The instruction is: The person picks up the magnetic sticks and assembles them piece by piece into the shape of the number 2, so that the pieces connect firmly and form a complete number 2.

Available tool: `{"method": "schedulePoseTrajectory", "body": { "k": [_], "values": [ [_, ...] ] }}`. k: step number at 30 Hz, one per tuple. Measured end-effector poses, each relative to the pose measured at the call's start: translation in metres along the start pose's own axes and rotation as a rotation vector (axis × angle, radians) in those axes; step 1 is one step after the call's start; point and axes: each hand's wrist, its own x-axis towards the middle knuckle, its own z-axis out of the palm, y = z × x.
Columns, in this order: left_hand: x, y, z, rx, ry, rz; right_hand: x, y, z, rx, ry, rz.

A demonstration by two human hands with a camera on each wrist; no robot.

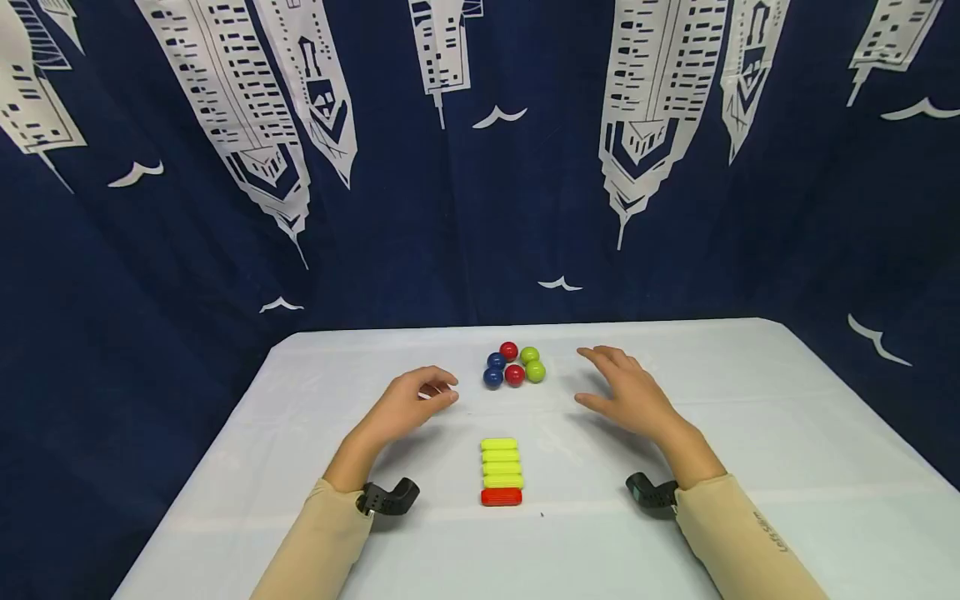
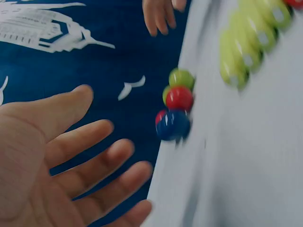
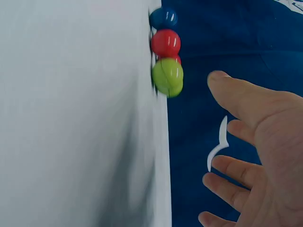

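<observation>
Two red balls, two blue balls and two green balls lie in a cluster near the back of the white table. My left hand (image 1: 411, 402) hovers just left of the blue ball (image 1: 492, 377), its fingers loosely bent and holding nothing. On the other side, my right hand (image 1: 626, 392) is raised to the right of the green ball (image 1: 535, 371), thumb and fingers spread apart. The left wrist view shows the left palm and relaxed fingers near the red ball (image 2: 180, 98). In the right wrist view, the right thumb points toward the green ball (image 3: 167, 77).
In front of the balls, several short yellow rods (image 1: 501, 468) lie side by side in a column, with a red rod (image 1: 501, 497) at the near end. A dark blue curtain (image 1: 450, 250) with white building prints hangs behind the white table (image 1: 600, 533).
</observation>
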Motion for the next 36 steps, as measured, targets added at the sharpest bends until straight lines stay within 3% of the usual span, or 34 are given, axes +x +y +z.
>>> {"method": "schedulePoseTrajectory", "body": {
  "k": [5,11,15,21,27,36],
  "values": [
    [0.009,0.013,0.006,-0.084,-0.174,0.044,0.011,-0.01,0.007,0.153,0.018,0.041],
    [0.014,0.014,0.018,-0.189,-0.257,0.105,0.027,-0.021,0.021,0.259,0.008,0.068],
    [0.015,0.009,0.028,-0.202,-0.302,0.101,0.035,-0.024,0.03,0.325,0.016,0.085],
    [0.016,0.003,0.04,-0.188,-0.348,0.099,0.041,-0.024,0.041,0.413,-0.016,0.115],
    [0.015,-0.001,0.049,-0.177,-0.359,0.09,0.042,-0.02,0.052,0.389,-0.084,0.108],
    [0.014,-0.01,0.054,-0.181,-0.362,0.095,0.043,-0.018,0.059,0.38,-0.064,0.11]
  ]
}}
